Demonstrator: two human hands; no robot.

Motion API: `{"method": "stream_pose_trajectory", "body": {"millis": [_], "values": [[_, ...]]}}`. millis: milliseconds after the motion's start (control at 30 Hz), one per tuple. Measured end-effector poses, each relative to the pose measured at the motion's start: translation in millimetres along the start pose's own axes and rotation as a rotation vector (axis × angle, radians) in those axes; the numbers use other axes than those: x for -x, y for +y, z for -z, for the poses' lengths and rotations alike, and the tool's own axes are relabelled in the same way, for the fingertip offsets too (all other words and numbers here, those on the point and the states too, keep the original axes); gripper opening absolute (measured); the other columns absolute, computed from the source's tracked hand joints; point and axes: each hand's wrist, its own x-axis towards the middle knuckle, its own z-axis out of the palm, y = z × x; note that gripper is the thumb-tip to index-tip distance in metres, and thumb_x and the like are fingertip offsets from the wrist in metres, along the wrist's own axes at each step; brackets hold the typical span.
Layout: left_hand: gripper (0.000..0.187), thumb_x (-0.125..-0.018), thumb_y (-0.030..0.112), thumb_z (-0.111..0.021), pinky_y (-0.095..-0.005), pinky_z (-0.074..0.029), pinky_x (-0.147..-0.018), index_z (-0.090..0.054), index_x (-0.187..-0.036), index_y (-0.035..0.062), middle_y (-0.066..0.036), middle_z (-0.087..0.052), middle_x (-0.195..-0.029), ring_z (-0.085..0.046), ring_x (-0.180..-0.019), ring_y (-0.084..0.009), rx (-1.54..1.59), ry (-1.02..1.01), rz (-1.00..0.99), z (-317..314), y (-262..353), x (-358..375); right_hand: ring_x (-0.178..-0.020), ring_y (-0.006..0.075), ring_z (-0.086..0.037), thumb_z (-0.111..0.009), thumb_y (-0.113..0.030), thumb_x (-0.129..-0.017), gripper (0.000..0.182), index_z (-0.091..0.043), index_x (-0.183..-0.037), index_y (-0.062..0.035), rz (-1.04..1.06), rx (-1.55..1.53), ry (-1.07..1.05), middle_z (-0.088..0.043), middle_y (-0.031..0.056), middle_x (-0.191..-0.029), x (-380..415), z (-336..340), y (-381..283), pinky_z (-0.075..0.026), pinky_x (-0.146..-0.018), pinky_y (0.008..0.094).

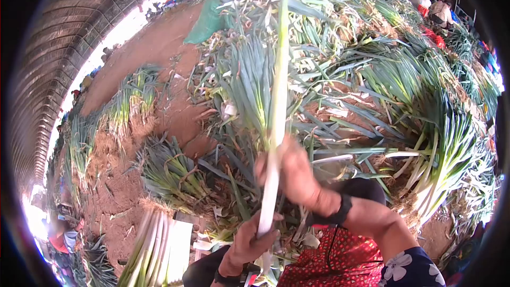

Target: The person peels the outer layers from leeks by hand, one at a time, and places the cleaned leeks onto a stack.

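Observation:
A long leek stands nearly upright in front of me, its white shaft low and its green top reaching the upper edge of view. My left hand is closed around the white lower end. Higher up, my right hand is blurred by motion; its fingers wrap the shaft from behind, and fingertips show on the left side. Below my hands lies a red patterned cloth over my lap. Behind the held leek, a bunch of leeks lies on leaf scraps.
Trimmed leeks lie beside a white board at lower left. Untrimmed leeks rest on the bare soil, with larger heaps at right. A green sack lies farther back. Other people sit at upper right.

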Motion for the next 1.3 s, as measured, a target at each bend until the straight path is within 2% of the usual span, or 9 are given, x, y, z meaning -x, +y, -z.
{"method": "stream_pose_trajectory", "body": {"millis": [100,133,200,300,533,600,833,1000,1300], "values": [[0.032,-0.094,0.009,-0.059,-0.0228,-0.041,-0.056,-0.056,-0.123,-0.0027,-0.001,-0.055,-0.077,-0.051,-0.062,-0.0079,0.509,-0.362,0.040,-17.2,-10.3,20.6,-0.069,0.0180,-0.063,-0.040,-0.058,-0.099,0.053,-0.056,-0.108,-0.0085,0.028,-0.420,0.244,-0.067,0.0093,-0.091,-47.8,28.4,-17.0,-0.051,-0.062,0.0272],[0.035,-0.096,0.018,-0.060,-0.0253,-0.043,-0.061,-0.055,-0.122,-0.0040,-0.003,-0.057,-0.080,-0.053,-0.067,-0.0101,0.592,-0.467,0.072,-24.9,-13.8,26.0,-0.071,0.0208,-0.063,-0.045,-0.045,-0.101,0.040,-0.054,-0.110,-0.0081,0.027,-0.451,0.063,-0.066,0.0104,-0.098,-56.7,61.9,-11.5,-0.051,-0.061,0.0292],[0.039,-0.098,0.026,-0.058,-0.0290,-0.046,-0.067,-0.054,-0.122,-0.0040,-0.005,-0.059,-0.083,-0.057,-0.075,-0.0141,0.780,-0.481,0.108,-37.9,-29.7,39.9,-0.068,0.0180,-0.060,-0.051,-0.031,-0.100,0.023,-0.051,-0.112,-0.0117,-0.013,-0.631,0.334,-0.066,0.0103,-0.104,-67.1,54.0,-26.1,-0.049,-0.056,0.0274],[0.043,-0.100,0.017,-0.055,-0.0299,-0.048,-0.078,-0.043,-0.135,-0.0046,-0.007,-0.061,-0.091,-0.059,-0.081,-0.0152,0.588,-0.479,-0.011,-31.1,-42.3,25.2,-0.063,0.0096,-0.051,-0.057,-0.018,-0.097,0.024,-0.047,-0.118,-0.0104,0.002,-0.647,0.190,-0.063,0.0129,-0.109,-60.3,58.0,-26.8,-0.045,-0.050,0.0209],[0.055,-0.087,0.011,-0.070,-0.0362,-0.052,-0.079,-0.045,-0.135,0.0030,-0.016,-0.064,-0.104,-0.065,-0.095,-0.0248,-0.017,0.081,-0.170,-35.0,-8.9,-12.1,-0.059,0.0091,-0.046,-0.058,-0.014,-0.094,0.024,-0.046,-0.115,-0.0184,0.040,-0.350,0.289,-0.063,0.0062,-0.098,-46.6,32.9,-15.1,-0.041,-0.049,0.0231],[0.050,-0.080,0.005,-0.075,-0.0358,-0.052,-0.075,-0.053,-0.125,0.0026,-0.015,-0.063,-0.108,-0.064,-0.091,-0.0265,-0.310,0.452,-0.397,-40.9,-0.1,-22.0,-0.058,0.0091,-0.047,-0.058,-0.014,-0.094,0.025,-0.046,-0.116,-0.0174,0.067,-0.356,0.295,-0.063,0.0063,-0.098,-46.0,28.1,-13.9,-0.041,-0.049,0.0231],[0.040,-0.076,0.003,-0.076,-0.0434,-0.049,-0.074,-0.058,-0.112,0.0071,-0.014,-0.058,-0.099,-0.058,-0.087,-0.0330,-0.801,0.737,-0.630,-51.7,-7.1,-31.8,-0.053,0.0090,-0.048,-0.058,-0.025,-0.097,0.028,-0.044,-0.119,-0.0156,0.119,-0.209,0.423,-0.064,0.0062,-0.093,-46.0,24.9,-16.1,-0.040,-0.046,0.0242],[0.031,-0.079,0.003,-0.075,-0.0382,-0.050,-0.068,-0.059,-0.106,0.0060,-0.012,-0.058,-0.096,-0.058,-0.082,-0.0304,-0.745,0.723,-0.516,-55.5,-5.0,-30.7,-0.057,0.0081,-0.042,-0.052,-0.045,-0.099,0.036,-0.045,-0.116,-0.0147,0.089,-0.209,0.460,-0.061,0.0058,-0.095,-41.6,21.5,-22.7,-0.038,-0.051,0.0240],[0.012,-0.080,-0.004,-0.069,-0.0311,-0.050,-0.066,-0.063,-0.085,0.0057,-0.010,-0.065,-0.081,-0.064,-0.071,-0.0237,-0.254,0.830,-0.272,-25.2,-68.8,-14.2,-0.047,0.0061,-0.042,-0.054,-0.022,-0.100,0.025,-0.041,-0.118,-0.0118,0.268,-0.066,0.487,-0.062,0.0054,-0.089,-45.2,31.0,-27.2,-0.037,-0.041,0.0219]]}}
